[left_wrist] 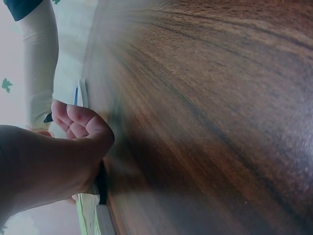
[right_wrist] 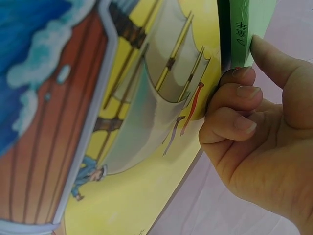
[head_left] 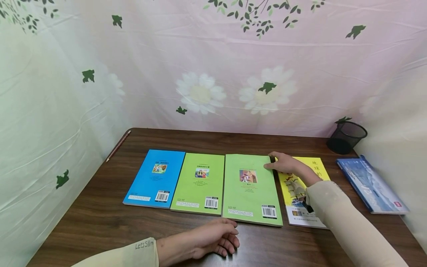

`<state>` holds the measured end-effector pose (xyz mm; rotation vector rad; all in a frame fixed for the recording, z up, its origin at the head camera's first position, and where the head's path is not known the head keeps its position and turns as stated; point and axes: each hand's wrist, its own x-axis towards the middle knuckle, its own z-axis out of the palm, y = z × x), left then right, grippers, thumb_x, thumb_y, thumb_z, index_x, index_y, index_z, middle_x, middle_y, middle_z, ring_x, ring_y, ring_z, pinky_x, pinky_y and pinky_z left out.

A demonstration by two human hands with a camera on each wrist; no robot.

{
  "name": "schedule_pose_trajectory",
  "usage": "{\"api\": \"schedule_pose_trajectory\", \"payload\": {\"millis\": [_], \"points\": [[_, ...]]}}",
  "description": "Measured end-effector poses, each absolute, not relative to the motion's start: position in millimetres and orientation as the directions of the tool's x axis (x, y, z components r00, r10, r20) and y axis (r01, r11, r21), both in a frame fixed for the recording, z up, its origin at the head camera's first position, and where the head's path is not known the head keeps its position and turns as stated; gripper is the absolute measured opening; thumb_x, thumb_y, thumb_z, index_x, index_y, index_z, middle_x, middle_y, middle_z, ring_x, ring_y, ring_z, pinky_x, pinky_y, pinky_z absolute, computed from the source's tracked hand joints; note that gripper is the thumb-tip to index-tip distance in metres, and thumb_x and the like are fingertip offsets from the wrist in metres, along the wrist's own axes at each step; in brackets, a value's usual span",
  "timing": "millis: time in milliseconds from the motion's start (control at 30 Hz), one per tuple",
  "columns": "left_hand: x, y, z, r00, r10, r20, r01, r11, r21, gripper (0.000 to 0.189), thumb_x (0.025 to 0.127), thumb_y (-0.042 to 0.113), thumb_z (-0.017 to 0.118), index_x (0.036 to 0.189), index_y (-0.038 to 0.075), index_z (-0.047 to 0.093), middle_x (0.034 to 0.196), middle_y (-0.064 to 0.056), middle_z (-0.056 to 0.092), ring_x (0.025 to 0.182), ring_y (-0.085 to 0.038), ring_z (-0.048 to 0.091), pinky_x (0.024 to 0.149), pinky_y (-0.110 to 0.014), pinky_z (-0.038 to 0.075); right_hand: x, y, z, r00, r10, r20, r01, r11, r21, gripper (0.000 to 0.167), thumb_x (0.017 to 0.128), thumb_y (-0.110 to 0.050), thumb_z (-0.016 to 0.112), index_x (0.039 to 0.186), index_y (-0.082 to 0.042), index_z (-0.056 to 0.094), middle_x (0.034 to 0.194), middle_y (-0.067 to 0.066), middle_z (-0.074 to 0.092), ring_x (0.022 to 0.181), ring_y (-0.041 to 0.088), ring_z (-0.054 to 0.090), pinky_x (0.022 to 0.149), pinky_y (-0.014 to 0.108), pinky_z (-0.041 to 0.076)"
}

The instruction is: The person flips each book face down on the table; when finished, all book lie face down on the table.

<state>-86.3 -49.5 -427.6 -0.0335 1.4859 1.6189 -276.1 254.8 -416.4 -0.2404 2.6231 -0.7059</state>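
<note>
Three books lie face down in a row: a blue book [head_left: 155, 181], a green book [head_left: 197, 183] and a larger light green book [head_left: 248, 196]. My right hand [head_left: 289, 165] pinches the light green book at its far right corner. In the right wrist view its thumb [right_wrist: 276, 58] lies against the cover, with the other fingers curled at the spine. Beneath that wrist is a yellow book [head_left: 293, 185] with a sailing ship on it. My left hand [head_left: 213, 239] rests at the light green book's near edge, holding nothing, its fingers loosely bent.
At the right edge of the table [head_left: 110, 230] lies another blue book [head_left: 371, 185] with a snowy picture. Behind it a black mesh pen cup [head_left: 347, 137] stands in the corner. A pencil [head_left: 118, 146] lies along the left edge. Patterned fabric [head_left: 227, 55] encloses the table.
</note>
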Motion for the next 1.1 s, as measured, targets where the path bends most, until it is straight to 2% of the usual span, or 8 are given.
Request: {"api": "schedule_pose_trajectory", "payload": {"millis": [133, 267, 367, 500, 567, 833, 933, 1100], "points": [[-86, -50, -427, -0.558, 0.596, -0.578, -0.619, 0.164, 0.768, 0.043, 0.099, 0.018, 0.053, 0.137, -0.001, 0.045, 0.082, -0.001, 0.063, 0.066, -0.010, 0.057, 0.058, -0.020, 0.046, -275, 255, -417, -0.902, -0.264, -0.342, -0.053, 0.854, -0.518, 0.079, 0.098, -0.041, 0.061, 0.152, 0.007, 0.028, 0.153, 0.035, 0.033, 0.119, 0.040, 0.051, 0.095, 0.057, 0.047], [-88, -50, -428, -0.512, 0.626, -0.589, -0.619, 0.206, 0.758, 0.031, 0.101, 0.020, 0.052, 0.127, 0.005, 0.056, 0.081, 0.002, 0.063, 0.066, -0.007, 0.057, 0.058, -0.018, 0.046, -273, 257, -415, -0.904, -0.253, -0.345, -0.033, 0.845, -0.533, 0.080, 0.099, -0.042, 0.060, 0.152, 0.007, 0.026, 0.151, 0.035, 0.035, 0.113, 0.039, 0.055, 0.088, 0.052, 0.049], [-90, -47, -428, -0.491, 0.652, -0.578, -0.601, 0.226, 0.766, 0.029, 0.101, 0.022, 0.051, 0.124, 0.007, 0.059, 0.080, 0.003, 0.063, 0.067, -0.006, 0.058, 0.058, -0.018, 0.046, -272, 264, -415, -0.908, -0.232, -0.348, -0.009, 0.843, -0.538, 0.081, 0.100, -0.046, 0.055, 0.153, 0.007, 0.023, 0.152, 0.036, 0.032, 0.117, 0.043, 0.055, 0.088, 0.052, 0.050], [-93, -39, -425, -0.502, 0.680, -0.535, -0.555, 0.221, 0.802, 0.030, 0.101, 0.024, 0.051, 0.125, 0.006, 0.060, 0.081, 0.002, 0.063, 0.068, -0.007, 0.058, 0.059, -0.019, 0.046, -272, 289, -414, -0.931, -0.176, -0.321, 0.011, 0.863, -0.505, 0.080, 0.102, -0.048, 0.049, 0.153, 0.008, 0.023, 0.153, 0.038, 0.030, 0.128, 0.051, 0.047, 0.098, 0.061, 0.045], [-95, -32, -423, -0.510, 0.690, -0.514, -0.535, 0.213, 0.818, 0.031, 0.101, 0.024, 0.052, 0.125, 0.006, 0.059, 0.081, 0.002, 0.064, 0.067, -0.008, 0.058, 0.059, -0.019, 0.046, -271, 307, -414, -0.942, -0.135, -0.308, 0.030, 0.878, -0.478, 0.079, 0.103, -0.047, 0.048, 0.153, 0.009, 0.023, 0.151, 0.039, 0.030, 0.127, 0.052, 0.045, 0.101, 0.064, 0.042], [-104, 0, -418, -0.481, 0.723, -0.496, -0.507, 0.233, 0.830, 0.030, 0.101, 0.022, 0.052, 0.128, 0.011, 0.056, 0.080, 0.002, 0.062, 0.066, -0.009, 0.058, 0.059, -0.020, 0.047, -266, 374, -413, -0.930, 0.004, -0.369, 0.169, 0.893, -0.416, 0.087, 0.100, -0.048, 0.052, 0.151, 0.013, 0.017, 0.136, 0.041, 0.040, 0.095, 0.038, 0.060, 0.089, 0.057, 0.051], [-107, 11, -420, -0.473, 0.727, -0.499, -0.501, 0.244, 0.830, 0.031, 0.101, 0.023, 0.051, 0.130, 0.012, 0.054, 0.081, 0.002, 0.063, 0.066, -0.009, 0.058, 0.059, -0.020, 0.047, -265, 386, -412, -0.932, 0.003, -0.362, 0.143, 0.922, -0.361, 0.089, 0.099, -0.048, 0.054, 0.147, 0.019, 0.020, 0.135, 0.044, 0.039, 0.099, 0.042, 0.056, 0.094, 0.063, 0.047], [-109, 30, -422, -0.479, 0.713, -0.512, -0.507, 0.251, 0.825, 0.038, 0.101, 0.023, 0.053, 0.137, 0.013, 0.051, 0.080, 0.002, 0.065, 0.064, -0.009, 0.059, 0.057, -0.020, 0.046, -262, 398, -413, -0.913, 0.005, -0.409, 0.144, 0.940, -0.310, 0.098, 0.097, -0.057, 0.054, 0.146, 0.021, 0.019, 0.139, 0.047, 0.033, 0.108, 0.051, 0.050, 0.098, 0.070, 0.042]]}}
